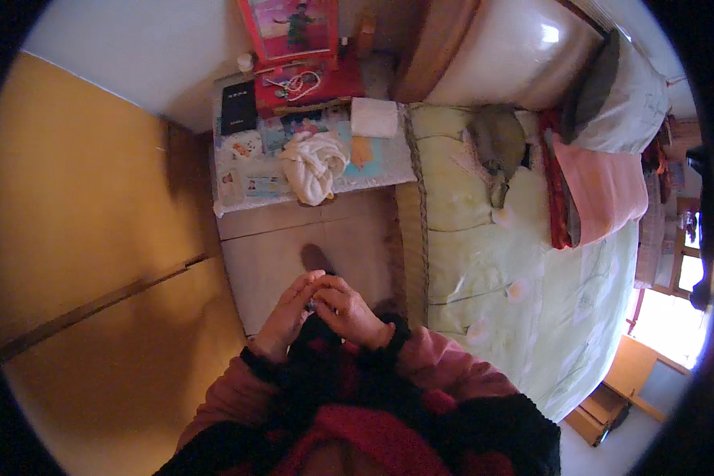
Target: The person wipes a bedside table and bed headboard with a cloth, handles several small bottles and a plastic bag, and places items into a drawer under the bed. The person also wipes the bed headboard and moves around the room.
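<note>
My left hand and my right hand meet in front of my body, with fingertips bent together and touching. Between them shows a tiny greyish bit, too small to name. Both hands are closed around that spot. Beyond them, a crumpled white cloth lies at the near edge of a bedside table, hanging slightly over it; neither hand touches it.
A bed with a pale green cover stands on the right, bearing an olive garment, a folded pink blanket and a grey pillow. Yellow-brown cabinet doors stand left. A red box and dark book are on the table.
</note>
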